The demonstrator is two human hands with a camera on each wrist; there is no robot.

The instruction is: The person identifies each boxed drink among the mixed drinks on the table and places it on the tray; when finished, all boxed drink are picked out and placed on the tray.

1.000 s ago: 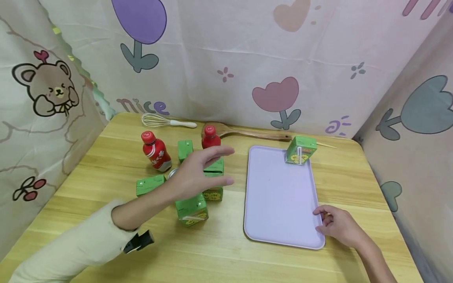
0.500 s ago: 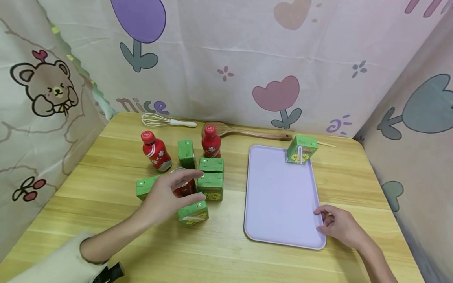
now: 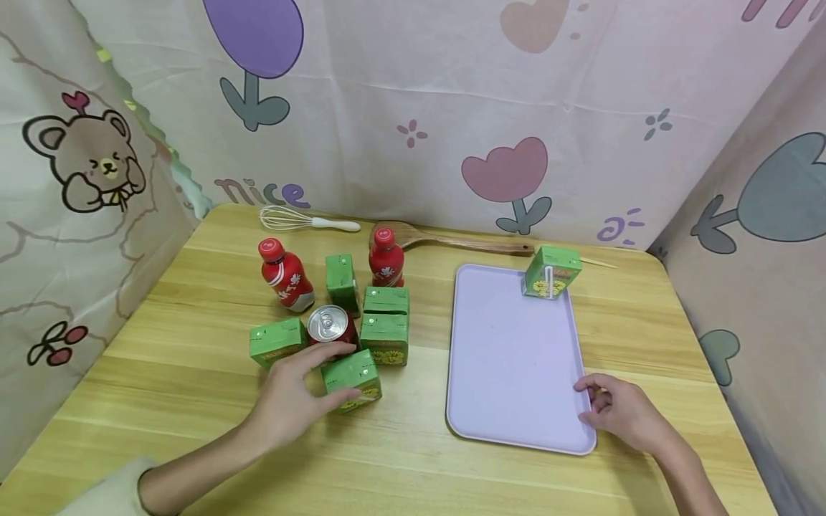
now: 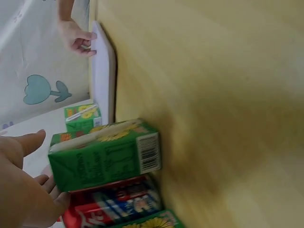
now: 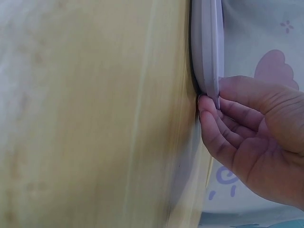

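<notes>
My left hand [image 3: 284,405] reaches over the nearest green juice box [image 3: 351,373], thumb and fingers spread to either side of its top. In the left wrist view, a gap shows between the thumb and this juice box [image 4: 104,164], which stands upright with a straw on its side. Right behind it is a red drink can [image 3: 329,324]. My right hand [image 3: 619,414] pinches the right rim of a lilac tray [image 3: 516,373] near its front corner; the right wrist view has the thumb above the tray rim [image 5: 206,52] and fingertips below.
Another juice box [image 3: 551,274] stands at the tray's back right corner. Around the can are several more green boxes [image 3: 277,340]. Two red bottles [image 3: 287,279] stand behind, and a whisk [image 3: 310,220] and wooden spatula [image 3: 464,241] lie along the back edge.
My left hand has moved left and toward me, from above the boxes on the right down to the nearest juice box, uncovering the can. The right hand keeps its place on the tray.
</notes>
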